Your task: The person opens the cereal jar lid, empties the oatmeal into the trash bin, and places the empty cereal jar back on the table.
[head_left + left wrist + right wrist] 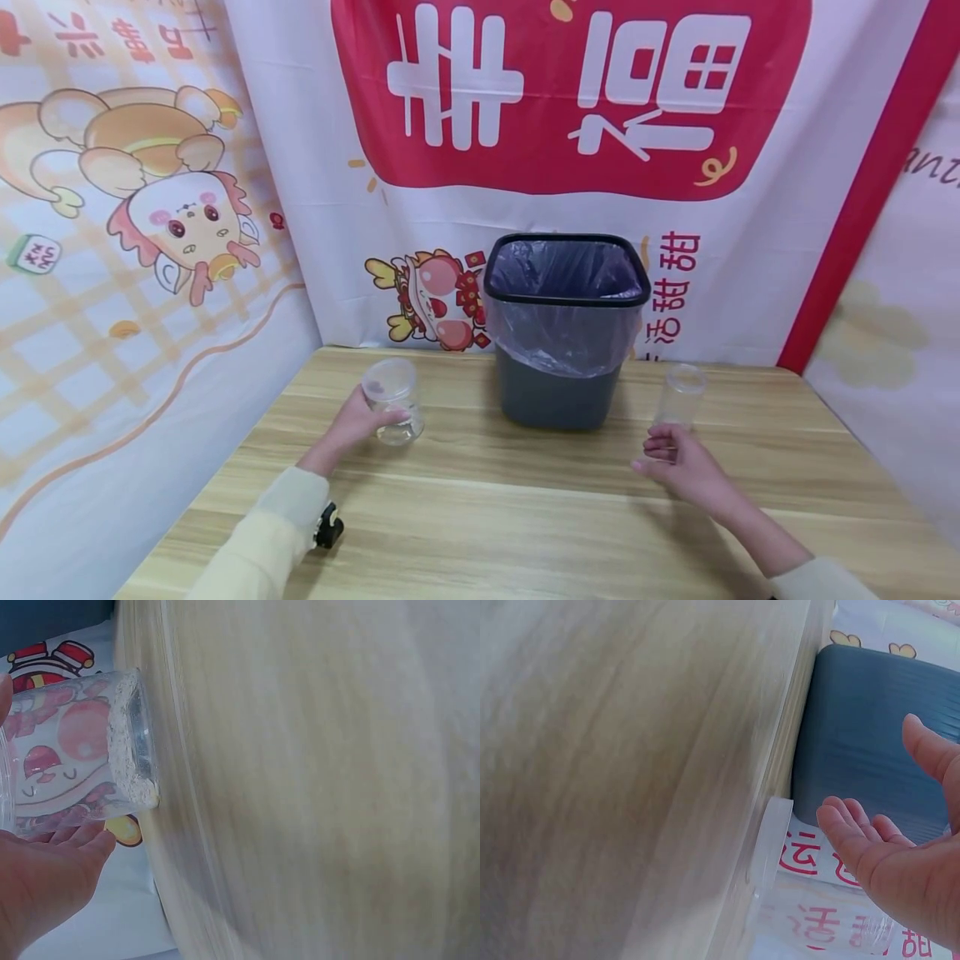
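Near the far left of the table, my left hand (358,419) has its thumb and fingers around a clear plastic jar (393,404). Pale crumbly residue clings around the bottom of that jar (127,742). Whether its base touches the table I cannot tell. On the right, my right hand (686,468) holds nothing, thumb and fingers spread apart. Just beyond it stands a second clear plastic jar (681,396), its lower part hidden by the hand in the head view. A flat whitish piece, perhaps a lid (772,844), lies on the table close to the fingers.
Between the hands, toward the back, stands a dark grey trash bin (557,392) lined with a translucent bag (558,337). The wood-grain table (510,533) ends at a printed cloth backdrop (435,208). More printed cloth hangs on both sides.
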Available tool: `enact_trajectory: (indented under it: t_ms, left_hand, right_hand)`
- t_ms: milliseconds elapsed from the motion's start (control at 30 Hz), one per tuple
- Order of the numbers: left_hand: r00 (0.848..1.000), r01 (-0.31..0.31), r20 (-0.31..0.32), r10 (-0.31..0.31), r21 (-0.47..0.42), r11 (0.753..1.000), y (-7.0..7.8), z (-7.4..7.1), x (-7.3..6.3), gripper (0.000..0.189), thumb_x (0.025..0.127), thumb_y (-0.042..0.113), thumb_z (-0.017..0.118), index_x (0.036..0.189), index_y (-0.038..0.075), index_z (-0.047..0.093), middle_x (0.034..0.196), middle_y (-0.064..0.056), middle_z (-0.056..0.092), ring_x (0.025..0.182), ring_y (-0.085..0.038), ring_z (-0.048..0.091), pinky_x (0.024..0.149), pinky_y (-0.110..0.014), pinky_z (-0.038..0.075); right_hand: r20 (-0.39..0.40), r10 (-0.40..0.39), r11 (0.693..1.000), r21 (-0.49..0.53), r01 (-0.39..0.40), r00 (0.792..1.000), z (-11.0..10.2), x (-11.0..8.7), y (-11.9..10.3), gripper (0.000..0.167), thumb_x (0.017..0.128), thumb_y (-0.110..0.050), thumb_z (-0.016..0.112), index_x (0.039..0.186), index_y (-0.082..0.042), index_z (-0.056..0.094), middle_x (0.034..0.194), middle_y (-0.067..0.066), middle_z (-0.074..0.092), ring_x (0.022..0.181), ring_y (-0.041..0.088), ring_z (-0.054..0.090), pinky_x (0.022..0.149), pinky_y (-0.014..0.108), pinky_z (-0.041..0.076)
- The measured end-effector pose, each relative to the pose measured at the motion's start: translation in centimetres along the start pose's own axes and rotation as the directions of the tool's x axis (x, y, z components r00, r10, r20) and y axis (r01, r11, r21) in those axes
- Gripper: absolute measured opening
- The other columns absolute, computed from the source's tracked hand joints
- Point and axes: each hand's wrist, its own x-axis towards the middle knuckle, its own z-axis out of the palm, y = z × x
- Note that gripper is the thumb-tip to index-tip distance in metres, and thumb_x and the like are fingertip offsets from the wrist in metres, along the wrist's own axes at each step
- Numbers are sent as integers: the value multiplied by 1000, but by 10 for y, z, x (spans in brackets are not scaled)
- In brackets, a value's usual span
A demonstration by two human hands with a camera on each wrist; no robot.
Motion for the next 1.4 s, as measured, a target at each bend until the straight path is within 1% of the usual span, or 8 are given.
enact_trajectory:
  t_ms: [67,267,433,567,800,1000,1133,1400]
  left_hand:
    - [1000,8,-5,-8,3,1000,-1,2,1,94,75,22,84,147,0,28,142,-27,41,131,-42,38,110,-55,25]
    - [1000,6,-19,-6,19,1000,1,5,1,90,76,21,83,146,0,30,140,-26,44,129,-42,40,110,-54,26]
    - [999,18,-35,-17,45,999,5,6,-2,93,75,30,84,143,-4,31,138,-27,44,129,-42,41,108,-53,29]
    - [1000,18,-15,-17,68,997,11,8,-7,96,74,37,84,143,-4,32,139,-27,43,129,-43,40,107,-54,31]
    - [1000,-9,12,8,80,997,23,18,-16,96,71,37,86,142,-3,34,138,-26,46,129,-42,41,106,-55,32]
    - [999,-40,34,37,87,995,37,32,-24,90,70,36,87,138,-1,40,126,-21,56,119,-40,51,100,-52,41]
    - [997,-61,56,57,75,995,48,46,-29,92,69,34,88,141,2,41,125,-15,58,115,-35,54,98,-49,44]
    - [981,-162,120,153,65,985,68,72,-42,90,67,30,89,140,1,45,121,-11,61,113,-29,56,97,-48,44]
  right_hand:
    - [2,-1,1000,14,1,1000,1,-2,0,61,82,-9,77,125,16,41,117,31,56,107,41,58,86,34,52]
    - [11,-5,999,47,4,1000,5,-5,-1,62,82,-8,77,125,17,41,117,31,55,109,43,57,86,34,53]
    - [8,-16,998,54,16,1000,9,-6,-5,61,82,-8,77,126,16,42,118,30,55,109,43,56,85,33,53]
    - [1,-25,998,54,25,1000,12,-6,-9,61,81,-8,77,126,16,43,117,30,55,109,43,56,86,32,53]
    - [5,-54,996,67,54,999,17,-9,-19,57,82,-7,77,124,15,45,117,31,56,110,44,57,84,32,54]
    - [5,-79,992,103,78,997,22,-10,-28,53,83,-7,76,121,13,46,117,29,56,111,45,56,86,34,53]
    - [-10,-93,988,123,93,996,27,-11,-33,52,83,-7,76,121,13,47,115,26,58,110,46,56,86,34,53]
    - [-52,-103,978,178,110,993,37,-12,-42,52,83,-3,75,123,13,47,117,26,59,111,44,56,88,30,52]
